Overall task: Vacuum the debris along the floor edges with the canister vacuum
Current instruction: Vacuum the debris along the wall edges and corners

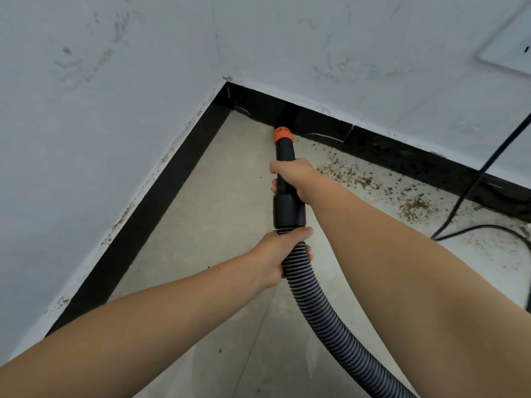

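A black vacuum nozzle (287, 206) with an orange tip (282, 135) points at the floor where it meets the black baseboard (382, 145) near the room's corner. My right hand (293, 177) grips the nozzle's upper part. My left hand (283, 254) grips the ribbed grey-black hose (324, 314) just below the nozzle's collar. The hose runs down and out of the bottom of the view. Brown debris (362, 179) lies scattered along the floor edge to the right of the tip. The canister itself is out of view.
Two white walls meet at a corner (227, 81), with black baseboard along both. A black power cord (471, 188) hangs down the right wall and loops across the floor at the right. A white wall socket (511, 50) sits at the upper right.
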The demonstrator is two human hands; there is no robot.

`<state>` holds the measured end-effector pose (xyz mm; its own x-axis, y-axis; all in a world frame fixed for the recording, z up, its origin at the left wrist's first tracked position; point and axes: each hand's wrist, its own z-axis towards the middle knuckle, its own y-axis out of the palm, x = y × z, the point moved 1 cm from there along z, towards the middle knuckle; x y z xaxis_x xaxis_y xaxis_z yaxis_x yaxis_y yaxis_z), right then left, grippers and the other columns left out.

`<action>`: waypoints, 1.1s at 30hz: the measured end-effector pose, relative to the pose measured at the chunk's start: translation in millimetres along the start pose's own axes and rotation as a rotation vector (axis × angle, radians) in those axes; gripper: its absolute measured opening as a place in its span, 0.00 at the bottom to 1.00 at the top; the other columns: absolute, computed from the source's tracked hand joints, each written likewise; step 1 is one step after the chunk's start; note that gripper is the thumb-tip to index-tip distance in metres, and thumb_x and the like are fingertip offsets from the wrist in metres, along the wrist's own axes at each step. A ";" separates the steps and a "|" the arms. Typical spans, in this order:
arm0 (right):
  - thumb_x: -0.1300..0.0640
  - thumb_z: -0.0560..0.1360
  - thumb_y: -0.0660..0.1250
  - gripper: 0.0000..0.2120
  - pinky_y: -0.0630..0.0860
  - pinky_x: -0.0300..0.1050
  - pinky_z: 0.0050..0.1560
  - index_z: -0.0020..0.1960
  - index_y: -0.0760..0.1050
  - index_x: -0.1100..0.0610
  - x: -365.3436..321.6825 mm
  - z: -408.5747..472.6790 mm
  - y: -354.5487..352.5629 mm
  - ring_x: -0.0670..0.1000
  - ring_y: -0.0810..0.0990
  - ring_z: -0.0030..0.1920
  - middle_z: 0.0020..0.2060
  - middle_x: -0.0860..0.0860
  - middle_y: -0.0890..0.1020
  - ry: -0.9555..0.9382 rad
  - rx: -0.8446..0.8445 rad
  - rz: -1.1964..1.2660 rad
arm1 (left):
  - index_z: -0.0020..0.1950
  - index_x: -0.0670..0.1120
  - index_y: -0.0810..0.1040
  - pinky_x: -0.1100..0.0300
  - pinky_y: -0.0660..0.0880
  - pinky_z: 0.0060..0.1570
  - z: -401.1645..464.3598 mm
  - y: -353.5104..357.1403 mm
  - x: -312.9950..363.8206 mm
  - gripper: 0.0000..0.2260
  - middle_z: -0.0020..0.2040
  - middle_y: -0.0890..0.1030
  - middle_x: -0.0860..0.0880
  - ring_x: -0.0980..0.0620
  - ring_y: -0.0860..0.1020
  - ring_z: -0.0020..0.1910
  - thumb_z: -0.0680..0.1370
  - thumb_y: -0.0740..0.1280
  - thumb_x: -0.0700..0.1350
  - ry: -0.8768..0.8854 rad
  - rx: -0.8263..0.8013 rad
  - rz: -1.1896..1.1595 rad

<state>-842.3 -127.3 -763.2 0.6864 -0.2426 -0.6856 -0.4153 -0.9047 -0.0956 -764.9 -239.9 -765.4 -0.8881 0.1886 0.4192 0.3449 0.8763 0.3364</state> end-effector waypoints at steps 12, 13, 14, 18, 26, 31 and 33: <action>0.64 0.74 0.66 0.07 0.75 0.40 0.25 0.45 0.67 0.59 32.7 -12.9 -41.9 0.52 0.74 0.22 0.29 0.56 0.75 0.046 0.121 0.141 | 0.48 0.43 0.75 0.62 0.76 0.29 0.3 18.5 -27.9 0.06 0.33 0.79 0.47 0.53 0.78 0.28 0.75 0.70 0.43 -0.034 -0.042 0.153; 0.64 0.74 0.67 0.07 0.75 0.40 0.24 0.45 0.67 0.59 34.6 -14.7 -45.7 0.52 0.74 0.23 0.30 0.56 0.75 0.053 0.134 0.152 | 0.48 0.43 0.75 0.63 0.76 0.29 -0.5 21.1 -28.9 0.06 0.33 0.78 0.47 0.53 0.78 0.28 0.75 0.70 0.43 -0.038 -0.051 0.161; 0.64 0.74 0.67 0.07 0.75 0.40 0.24 0.45 0.68 0.59 36.4 -16.5 -50.0 0.52 0.74 0.24 0.30 0.56 0.75 0.059 0.147 0.159 | 0.48 0.43 0.75 0.63 0.76 0.28 -1.2 23.8 -29.9 0.06 0.33 0.78 0.47 0.53 0.78 0.27 0.75 0.70 0.43 -0.042 -0.060 0.169; 0.63 0.74 0.67 0.08 0.76 0.41 0.26 0.46 0.67 0.59 43.7 -22.6 -69.2 0.52 0.75 0.26 0.32 0.56 0.76 0.071 0.200 0.182 | 0.48 0.43 0.75 0.63 0.76 0.29 -2.5 36.6 -34.3 0.07 0.34 0.78 0.47 0.53 0.78 0.29 0.76 0.70 0.43 -0.071 -0.099 0.217; 0.63 0.75 0.66 0.07 0.75 0.38 0.23 0.45 0.68 0.59 55.6 -32.0 -87.2 0.52 0.75 0.27 0.32 0.56 0.75 0.066 0.238 0.211 | 0.49 0.42 0.75 0.62 0.76 0.30 -4.3 48.6 -44.0 0.06 0.34 0.79 0.47 0.52 0.78 0.30 0.76 0.70 0.43 -0.094 -0.114 0.247; 0.64 0.74 0.66 0.07 0.75 0.39 0.25 0.47 0.68 0.60 49.2 -34.3 -67.0 0.52 0.75 0.24 0.31 0.56 0.75 0.070 0.147 0.144 | 0.49 0.42 0.75 0.59 0.77 0.34 -11.4 39.8 -46.2 0.06 0.34 0.78 0.46 0.51 0.78 0.31 0.76 0.69 0.43 -0.087 -0.097 0.186; 0.63 0.74 0.66 0.07 0.75 0.39 0.24 0.48 0.68 0.61 45.9 -36.4 -52.1 0.52 0.75 0.24 0.31 0.56 0.75 0.066 0.083 0.087 | 0.50 0.42 0.74 0.58 0.76 0.36 -15.2 32.7 -48.7 0.07 0.35 0.78 0.46 0.50 0.77 0.32 0.76 0.69 0.43 -0.087 -0.087 0.145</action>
<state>-767.4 -104.0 -763.3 0.6821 -0.3440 -0.6453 -0.5213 -0.8476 -0.0991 -705.7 -227.1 -762.0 -0.8487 0.3510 0.3955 0.4929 0.7960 0.3513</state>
